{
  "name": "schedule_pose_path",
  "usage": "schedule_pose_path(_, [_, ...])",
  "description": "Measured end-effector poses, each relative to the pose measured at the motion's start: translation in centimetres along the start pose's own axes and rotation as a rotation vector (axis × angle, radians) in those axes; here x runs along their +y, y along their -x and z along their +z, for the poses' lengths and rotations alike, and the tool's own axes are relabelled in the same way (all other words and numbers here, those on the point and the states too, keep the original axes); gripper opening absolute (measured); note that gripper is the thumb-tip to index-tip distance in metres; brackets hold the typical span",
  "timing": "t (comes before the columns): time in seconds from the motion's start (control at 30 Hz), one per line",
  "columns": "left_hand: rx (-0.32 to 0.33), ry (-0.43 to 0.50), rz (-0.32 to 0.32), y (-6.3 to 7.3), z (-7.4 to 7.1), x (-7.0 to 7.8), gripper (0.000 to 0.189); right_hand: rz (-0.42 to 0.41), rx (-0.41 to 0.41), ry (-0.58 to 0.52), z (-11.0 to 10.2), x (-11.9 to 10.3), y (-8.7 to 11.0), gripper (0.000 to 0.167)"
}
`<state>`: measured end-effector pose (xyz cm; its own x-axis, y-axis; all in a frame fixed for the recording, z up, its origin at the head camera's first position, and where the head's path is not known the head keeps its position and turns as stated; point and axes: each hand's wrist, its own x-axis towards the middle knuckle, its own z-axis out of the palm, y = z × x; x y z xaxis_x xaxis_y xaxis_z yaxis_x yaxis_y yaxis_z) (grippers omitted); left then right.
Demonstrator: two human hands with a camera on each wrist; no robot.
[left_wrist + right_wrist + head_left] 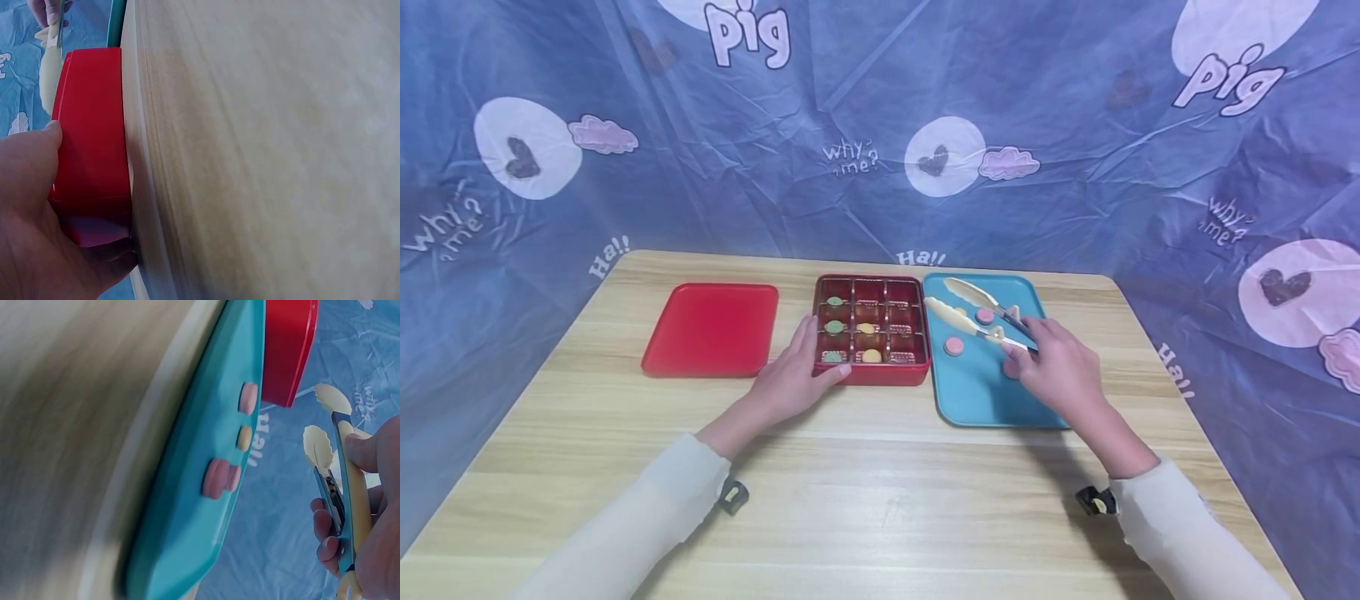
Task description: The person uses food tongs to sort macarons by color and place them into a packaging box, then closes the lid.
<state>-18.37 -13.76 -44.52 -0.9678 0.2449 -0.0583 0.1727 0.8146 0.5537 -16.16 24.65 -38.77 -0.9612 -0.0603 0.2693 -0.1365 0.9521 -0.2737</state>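
Observation:
My left hand (790,375) holds the near left corner of a red divided box (872,377), thumb at the front rim and fingers along the left side. Green macarons (835,327) lie down the box's left column, and yellow macarons (871,356) sit in the middle one. My right hand (1060,362) grips tongs (958,318) with cream scalloped tips. The tips are spread, with nothing between them, above the left part of a blue tray (977,404). On that tray are pink macarons (249,398) and a yellow macaron (244,438).
A flat red lid-like tray (711,329) lies left of the box. The blue tray stands right beside the box on its other side. All of it is on a wooden table (850,500), with a blue printed cloth (775,150) hanging behind the far edge.

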Motion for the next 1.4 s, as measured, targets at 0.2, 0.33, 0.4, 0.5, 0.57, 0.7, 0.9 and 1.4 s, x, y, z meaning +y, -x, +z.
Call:
schedule_pose_path(0.2, [0.001,0.0,-0.003,0.0,0.0,0.1,0.11,0.006,0.016,0.017,0.4,1.1,0.1,0.048])
schedule_pose_path(0.33, [0.003,0.0,-0.001,0.0,0.0,0.0,0.11,0.013,0.007,0.038,0.8,1.5,0.2,0.047])
schedule_pose_path(0.4, [0.003,0.001,0.001,0.0,0.0,0.0,0.111,0.019,-0.002,0.052,1.0,1.8,0.2,0.046])
schedule_pose_path(0.5, [0.001,0.004,0.0,0.0,0.0,0.0,0.111,0.028,-0.016,0.066,1.3,2.2,0.3,0.047])
schedule_pose_path(0.57, [0.001,0.006,0.0,0.1,0.0,0.1,0.111,0.034,-0.021,0.073,1.6,2.4,0.4,0.047])
schedule_pose_path(0.7, [0.001,0.009,-0.002,0.1,0.0,0.1,0.11,0.034,-0.014,0.081,1.9,2.8,0.5,0.049])
schedule_pose_path(0.9, [-0.004,0.01,-0.004,0.1,0.0,0.0,0.111,0.026,0.002,0.095,2.2,2.9,0.5,0.046])
schedule_pose_path(1.4, [0.005,0.012,-0.003,-0.1,0.1,-0.1,0.11,0.004,0.015,0.104,2.4,2.9,0.6,0.041])
